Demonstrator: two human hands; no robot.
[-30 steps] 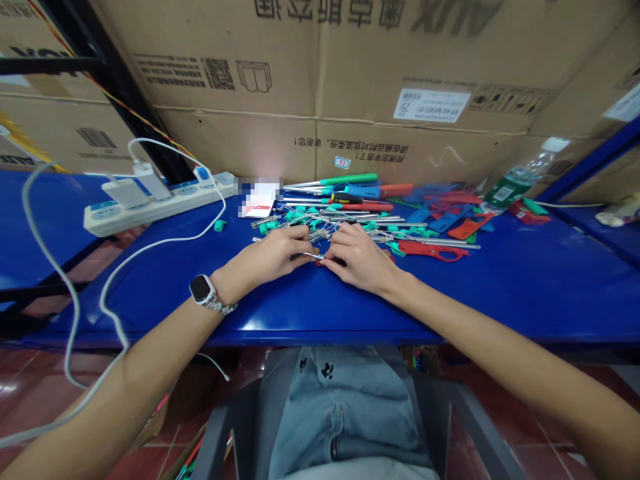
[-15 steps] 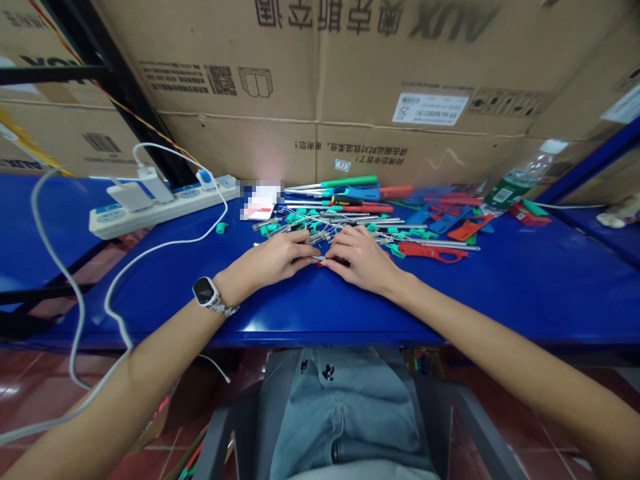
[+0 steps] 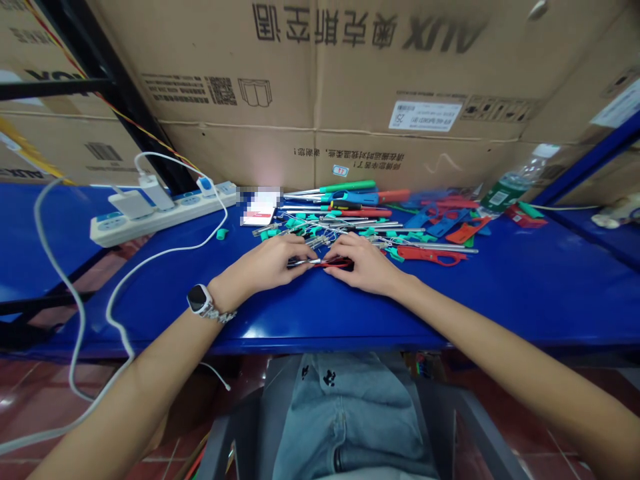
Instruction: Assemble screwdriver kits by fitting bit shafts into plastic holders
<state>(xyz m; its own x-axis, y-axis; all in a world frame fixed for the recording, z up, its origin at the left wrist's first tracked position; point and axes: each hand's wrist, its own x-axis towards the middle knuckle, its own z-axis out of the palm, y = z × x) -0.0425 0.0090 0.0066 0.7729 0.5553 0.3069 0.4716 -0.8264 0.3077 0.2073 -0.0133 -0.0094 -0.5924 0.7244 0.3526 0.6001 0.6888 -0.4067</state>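
My left hand pinches the left end of a thin metal piece low over the blue table. My right hand is closed round a red part that meets the metal piece between my hands. The fingertips hide how the two parts join. Just behind my hands lies a pile of metal rods, thin wires and small green pieces. To the right of my right hand is a red lighter-shaped handle with a metal rod along it.
A white power strip with plugs and a loose white cable lies at the left. Blue and red handles and a bottle stand back right. Cardboard boxes rise behind the blue table.
My hands have moved slightly apart, and more of the metal piece and the red part now shows between and under my fingers. The view has shifted slightly.
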